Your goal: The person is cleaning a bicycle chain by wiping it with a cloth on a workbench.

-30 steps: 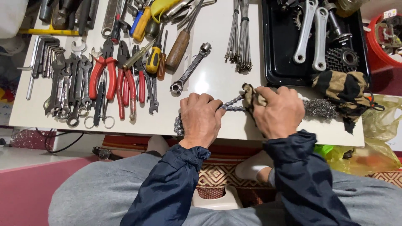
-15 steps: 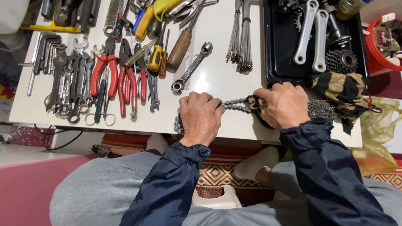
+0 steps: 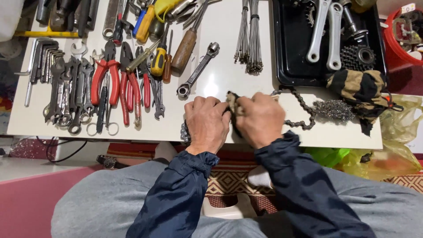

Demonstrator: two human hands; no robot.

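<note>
Chain (image 3: 304, 110): a bicycle chain lying on the white table (image 3: 229, 83) near its front edge; it loops out to the right of the hands and a short length shows again at the table edge, left of the left wrist.
Rag (image 3: 232, 102): a small brownish cloth bunched between the two hands, over the chain.
Around: a ring spanner (image 3: 197, 70) lies just beyond the left hand; red-handled pliers (image 3: 105, 79) and a row of spanners sit well to the left; a bundle of spokes (image 3: 250, 37) lies further back.
Right side: a black tray (image 3: 288, 48) holds silver crank arms (image 3: 324, 31) and a sprocket cluster (image 3: 358, 56); a striped cloth (image 3: 357, 90) and a wad of steel wool (image 3: 334, 109) lie beside the chain's loop.
In the way: both hands cover the middle stretch of the chain, so the grip there is hidden.
Left hand (image 3: 206, 123): fingers curled down into a closed grasp at the table edge, touching the rag; what it pinches I cannot tell for sure.
Right hand (image 3: 261, 119): clenched around the rag, pressed close against the left hand.
</note>
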